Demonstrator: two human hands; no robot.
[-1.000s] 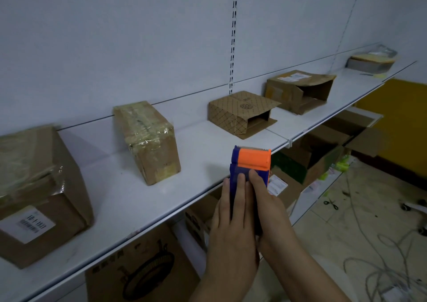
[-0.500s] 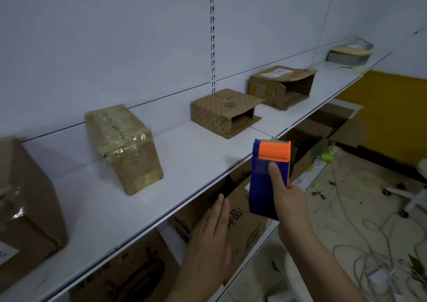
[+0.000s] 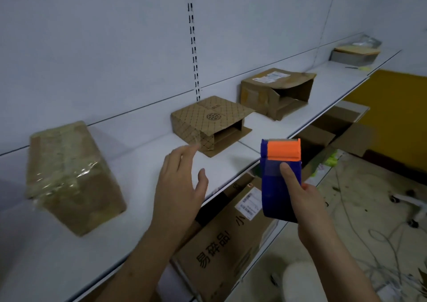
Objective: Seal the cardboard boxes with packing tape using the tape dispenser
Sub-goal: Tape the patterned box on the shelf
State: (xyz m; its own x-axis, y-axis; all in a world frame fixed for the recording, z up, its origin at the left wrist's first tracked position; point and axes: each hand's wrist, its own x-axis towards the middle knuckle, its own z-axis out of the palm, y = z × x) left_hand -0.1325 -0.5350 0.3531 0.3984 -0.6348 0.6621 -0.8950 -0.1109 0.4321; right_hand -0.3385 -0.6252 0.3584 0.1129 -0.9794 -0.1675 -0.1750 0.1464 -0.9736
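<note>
The right hand (image 3: 307,211) grips the tape dispenser (image 3: 280,177) off the shelf's (image 3: 143,163) front edge — the left hand (image 3: 180,184) hovers, fingers spread, between taped box (image 3: 71,177) and open patterned box (image 3: 210,124); a larger open box (image 3: 275,91) sits beyond.

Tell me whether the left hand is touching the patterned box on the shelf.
Cannot tell. In the head view the left hand's blurred fingertips overlap the near corner of the patterned box, so neither contact nor gap shows plainly.
</note>
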